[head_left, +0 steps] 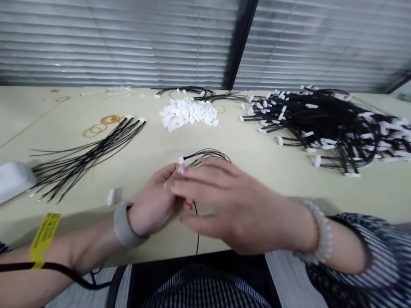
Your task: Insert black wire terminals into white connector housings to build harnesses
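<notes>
My left hand (157, 196) is closed, its fingers pinched round a small white connector housing (181, 161) held upright. Several thin black wires (208, 153) come off the housing and curve to the right behind my right hand. Over my left fingers reaches my right hand (237, 201), its fingers stretched out and somewhat blurred, the thumb apart below them. The right fingertips are at the housing and partly hide it. Between the hands a single black wire (197, 233) hangs down past the table edge.
A pile of white housings (189, 113) lies ahead. Loose black wires (86, 158) and rubber bands (96, 128) are on the left, near a white device (14, 182) and a single housing (111, 197). A large heap of wired connectors (321, 119) covers the right side.
</notes>
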`<state>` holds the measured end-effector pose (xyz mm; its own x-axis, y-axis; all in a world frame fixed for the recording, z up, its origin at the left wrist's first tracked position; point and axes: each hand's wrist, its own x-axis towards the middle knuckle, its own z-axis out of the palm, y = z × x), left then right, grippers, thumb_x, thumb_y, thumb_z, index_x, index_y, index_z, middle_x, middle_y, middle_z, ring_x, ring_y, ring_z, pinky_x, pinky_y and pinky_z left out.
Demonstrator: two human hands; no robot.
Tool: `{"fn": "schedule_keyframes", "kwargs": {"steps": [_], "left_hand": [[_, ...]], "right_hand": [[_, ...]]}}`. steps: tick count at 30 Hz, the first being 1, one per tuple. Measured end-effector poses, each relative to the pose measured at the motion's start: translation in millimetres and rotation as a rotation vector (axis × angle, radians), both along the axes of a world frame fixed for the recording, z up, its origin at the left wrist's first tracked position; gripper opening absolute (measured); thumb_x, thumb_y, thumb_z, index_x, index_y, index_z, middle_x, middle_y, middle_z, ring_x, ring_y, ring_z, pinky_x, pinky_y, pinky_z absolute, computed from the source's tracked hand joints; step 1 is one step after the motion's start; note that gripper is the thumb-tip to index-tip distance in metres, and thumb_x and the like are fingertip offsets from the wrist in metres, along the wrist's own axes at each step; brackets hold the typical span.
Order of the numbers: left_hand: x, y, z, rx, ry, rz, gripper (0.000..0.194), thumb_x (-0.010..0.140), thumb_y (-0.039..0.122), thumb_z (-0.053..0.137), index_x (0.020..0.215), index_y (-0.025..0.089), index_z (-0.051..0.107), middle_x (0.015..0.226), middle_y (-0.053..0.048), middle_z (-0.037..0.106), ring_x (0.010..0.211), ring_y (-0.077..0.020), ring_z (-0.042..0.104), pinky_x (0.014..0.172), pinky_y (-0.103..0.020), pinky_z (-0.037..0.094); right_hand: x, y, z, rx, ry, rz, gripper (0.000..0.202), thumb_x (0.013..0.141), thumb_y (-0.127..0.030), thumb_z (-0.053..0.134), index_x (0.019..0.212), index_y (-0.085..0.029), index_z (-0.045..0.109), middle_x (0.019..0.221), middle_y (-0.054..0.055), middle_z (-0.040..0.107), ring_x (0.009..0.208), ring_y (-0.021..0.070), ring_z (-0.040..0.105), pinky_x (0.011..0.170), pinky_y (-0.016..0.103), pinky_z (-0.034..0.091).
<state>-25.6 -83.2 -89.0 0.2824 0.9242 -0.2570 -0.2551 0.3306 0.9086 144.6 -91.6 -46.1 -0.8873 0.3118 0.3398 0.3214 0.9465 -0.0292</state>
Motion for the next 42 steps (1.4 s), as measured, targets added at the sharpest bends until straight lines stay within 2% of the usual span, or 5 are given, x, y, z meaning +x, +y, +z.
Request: {"fn": "schedule_keyframes", "kwargs": {"steps": [7,14,18,24,42], "left_hand": [[4,-1,-2.4,0.011,0.098,0.056,0.026,0.084,0.039,0.05,0.074,0.015,0.048,0.06,0.004,0.049,0.042,-0.0062,0.047,0.038,-0.017,0.035],[4,-3,-6.9,0.078,0.198,0.074,0.029,0.086,0.041,0.044,0.072,0.015,0.047,0.059,0.003,0.048,0.039,-0.0042,0.04,0.039,-0.017,0.033],[2,-2,-10.9,0.135,0.207,0.059,0.03,0.085,0.043,0.045,0.077,0.015,0.051,0.06,0.004,0.047,0.04,-0.0041,0.04,0.04,-0.017,0.03],[-1,-3,-11.9,0.203,0.201,0.062,0.031,0.087,0.045,0.042,0.076,0.017,0.05,0.064,0.003,0.048,0.048,-0.0071,0.047,0.048,-0.021,0.039],[-3,-4,-6.6,0.309,0.467,-0.013,0.032,0.089,0.04,0.036,0.066,0.019,0.043,0.059,0.004,0.046,0.05,-0.0097,0.049,0.05,-0.023,0.042]], "right_hand": [[42,2,-21.4,-0.71,0.753,-0.087,0.015,0.086,-0.018,0.051,0.092,-0.024,0.062,0.105,0.003,0.061,0.104,0.0154,0.057,0.092,0.036,0.047],[64,38,39.8,-0.924,1.321,-0.288,0.021,0.092,-0.029,0.041,0.092,-0.031,0.062,0.07,-0.005,0.052,0.062,0.0039,0.051,0.066,0.018,0.048],[31,34,52.8,-0.603,0.903,-0.403,0.013,0.084,-0.023,0.055,0.093,-0.023,0.064,0.063,-0.003,0.053,0.051,0.0055,0.043,0.046,0.018,0.036],[0,26,11.4,-0.487,0.264,-0.463,0.019,0.085,-0.02,0.049,0.067,-0.016,0.055,0.056,-0.005,0.052,0.05,0.0027,0.041,0.048,0.017,0.032],[-4,27,-10.9,-0.442,0.174,-0.474,0.025,0.084,-0.015,0.045,0.059,-0.015,0.041,0.052,-0.006,0.039,0.05,0.0041,0.031,0.051,0.021,0.025]]}}
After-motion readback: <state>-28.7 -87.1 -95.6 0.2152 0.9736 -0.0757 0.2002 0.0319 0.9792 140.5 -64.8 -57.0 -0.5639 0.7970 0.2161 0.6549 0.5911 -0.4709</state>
